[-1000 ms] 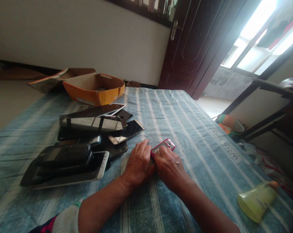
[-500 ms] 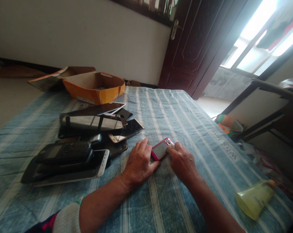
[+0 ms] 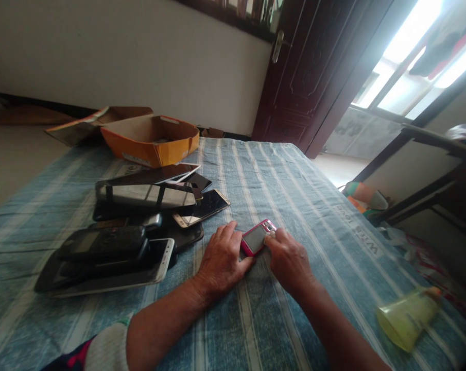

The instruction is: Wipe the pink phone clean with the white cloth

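Note:
A small pink phone (image 3: 256,237) lies screen-up on the blue striped cloth (image 3: 287,175) in the middle of the head view. My left hand (image 3: 221,257) rests flat beside it, fingers stretched out, thumb against the phone's near left edge. My right hand (image 3: 289,260) has its fingers curled and pressed on the phone's right side, near its far end. What lies under the fingertips is hidden.
A heap of several dark phones and tablets (image 3: 132,226) lies left of my hands. An orange cardboard box (image 3: 151,139) stands at the back left. A yellow-green plastic cup (image 3: 406,317) lies on its side at the right. A dark door (image 3: 313,67) and a table frame stand beyond.
My right hand slid off the top of the pink phone to its right side, uncovering the screen. My left hand stayed put.

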A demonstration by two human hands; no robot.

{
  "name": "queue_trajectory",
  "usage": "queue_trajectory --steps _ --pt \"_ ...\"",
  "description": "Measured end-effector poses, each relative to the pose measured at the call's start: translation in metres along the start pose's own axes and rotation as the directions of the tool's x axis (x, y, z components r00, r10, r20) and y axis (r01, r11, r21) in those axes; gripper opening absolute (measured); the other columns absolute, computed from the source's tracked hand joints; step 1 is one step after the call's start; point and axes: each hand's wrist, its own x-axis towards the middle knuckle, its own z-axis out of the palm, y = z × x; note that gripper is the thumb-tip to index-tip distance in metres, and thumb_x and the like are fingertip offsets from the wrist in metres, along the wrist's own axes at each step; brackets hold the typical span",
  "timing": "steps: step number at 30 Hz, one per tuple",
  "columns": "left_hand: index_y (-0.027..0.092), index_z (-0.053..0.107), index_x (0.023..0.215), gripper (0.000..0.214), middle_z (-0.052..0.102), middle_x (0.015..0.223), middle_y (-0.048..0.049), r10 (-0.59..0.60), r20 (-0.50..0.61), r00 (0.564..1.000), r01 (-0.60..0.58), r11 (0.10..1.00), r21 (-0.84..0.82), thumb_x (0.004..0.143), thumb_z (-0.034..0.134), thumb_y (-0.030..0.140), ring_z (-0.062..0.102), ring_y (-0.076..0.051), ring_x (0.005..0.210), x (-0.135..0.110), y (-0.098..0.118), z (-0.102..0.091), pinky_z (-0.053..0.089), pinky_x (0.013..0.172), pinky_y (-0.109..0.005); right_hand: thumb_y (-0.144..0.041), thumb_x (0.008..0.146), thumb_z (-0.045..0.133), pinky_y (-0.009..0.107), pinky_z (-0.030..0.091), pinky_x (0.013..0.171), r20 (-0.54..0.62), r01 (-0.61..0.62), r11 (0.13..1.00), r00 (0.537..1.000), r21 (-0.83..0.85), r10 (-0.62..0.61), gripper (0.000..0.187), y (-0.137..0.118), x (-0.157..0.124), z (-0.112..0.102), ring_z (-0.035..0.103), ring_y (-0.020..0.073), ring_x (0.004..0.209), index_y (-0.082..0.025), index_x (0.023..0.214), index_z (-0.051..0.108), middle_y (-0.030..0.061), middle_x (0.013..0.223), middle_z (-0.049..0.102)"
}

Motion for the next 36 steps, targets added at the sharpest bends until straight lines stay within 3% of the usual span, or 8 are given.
queue_trajectory --steps 4,11,18,24,30,36 --pt "0.009 0.064 0.096 0.038 0.058 0.126 -0.0227 -0.005 0.001 1.000 0.005 1.000 -0.001 0.068 0.076 0.032 0.055 -0.037 0.115 0.000 0.000 0.000 0.049 0.098 -0.049 -0.004 0.085 0.049 0.025 0.032 0.064 0.015 -0.061 0.998 0.998 -0.016 0.061 0.023 0.002 0.003 -0.001 0.055 0.0163 0.079 -0.018 0.086 0.067 0.0068 0.090 0.062" --pt "0.008 0.065 0.092 0.032 0.059 0.121 -0.0237 0.019 -0.034 0.999 -0.019 1.000 -0.001 0.074 0.070 0.034 0.056 -0.036 0.112 0.000 -0.003 0.003 0.049 0.097 -0.048 -0.010 0.089 0.049 0.026 0.036 0.067 0.119 0.072 0.997 0.990 0.039 -0.076 0.020 -0.022 0.000 -0.014 0.058 0.0183 0.084 -0.018 0.089 0.068 0.0074 0.093 0.063" --pt "0.008 0.065 0.096 0.039 0.058 0.124 -0.0234 0.034 -0.020 0.999 -0.035 0.999 -0.009 0.072 0.072 0.038 0.056 -0.036 0.112 0.000 -0.004 0.002 0.050 0.094 -0.050 -0.010 0.088 0.047 0.026 0.037 0.063 0.128 -0.031 0.998 0.991 -0.061 0.038 0.023 -0.006 0.016 -0.014 0.058 0.0186 0.086 -0.019 0.084 0.067 0.0076 0.095 0.062" --pt "0.008 0.064 0.091 0.037 0.059 0.121 -0.0241 0.048 -0.053 0.997 -0.048 0.999 0.001 0.074 0.071 0.040 0.056 -0.037 0.111 -0.002 -0.007 0.007 0.050 0.095 -0.050 -0.013 0.091 0.046 0.027 0.041 0.065 0.176 0.077 0.996 0.982 -0.039 -0.069 0.024 -0.022 0.024 -0.020 0.059 0.0202 0.089 -0.020 0.087 0.069 0.0081 0.097 0.062" --pt "0.009 0.063 0.095 0.041 0.058 0.123 -0.0231 0.047 -0.020 0.999 -0.047 0.999 -0.022 0.075 0.069 0.045 0.055 -0.036 0.111 -0.003 -0.007 0.004 0.050 0.094 -0.051 -0.013 0.090 0.045 0.029 0.042 0.064 0.181 -0.023 0.997 0.983 -0.070 0.035 0.026 -0.016 0.038 -0.016 0.059 0.0215 0.086 -0.018 0.089 0.070 0.0098 0.097 0.062" --pt "0.009 0.062 0.092 0.036 0.058 0.121 -0.0241 0.067 -0.018 0.998 -0.067 0.997 -0.035 0.076 0.067 0.041 0.055 -0.036 0.110 -0.003 -0.007 0.002 0.049 0.094 -0.050 -0.018 0.092 0.048 0.028 0.041 0.067 0.181 0.117 0.993 0.976 0.014 -0.118 0.021 -0.033 0.028 -0.020 0.058 0.0196 0.087 -0.020 0.090 0.069 0.0076 0.094 0.062"
